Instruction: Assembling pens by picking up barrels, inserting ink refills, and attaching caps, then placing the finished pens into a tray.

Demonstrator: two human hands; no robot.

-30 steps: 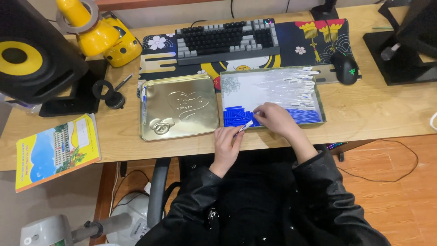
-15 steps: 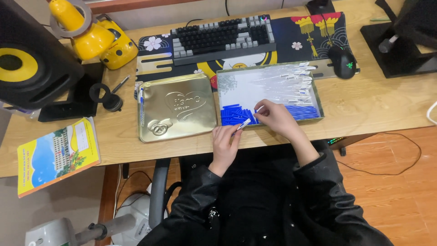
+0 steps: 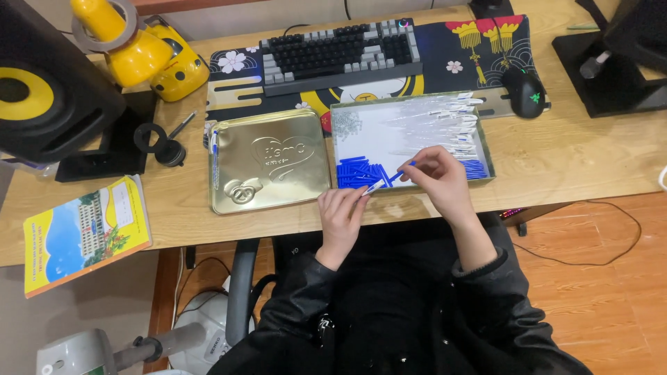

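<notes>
An open shallow box (image 3: 486,142) lies on the desk in front of me. It holds a pile of small blue caps (image 3: 360,172) at its near left and several clear pen tubes (image 3: 445,119) along its far right. My left hand (image 3: 344,214) pinches the near end of a thin white and blue pen (image 3: 381,184) at the box's front edge. My right hand (image 3: 439,175) grips the pen's other end, with a blue tip showing at its fingertips. Left of the box lies a gold tin lid (image 3: 267,168) with a blue pen (image 3: 215,149) along its left side.
Behind the box are a keyboard (image 3: 340,52) on a patterned desk mat and a black mouse (image 3: 526,90). A black speaker (image 3: 42,90) and a yellow object (image 3: 139,48) stand at the far left, and a book (image 3: 83,232) lies at the near left. A dark monitor stand (image 3: 618,69) is at the right.
Both hands stay at the box's front edge on the same pen. The right hand has drawn slightly right along it. The view has shifted a little.
</notes>
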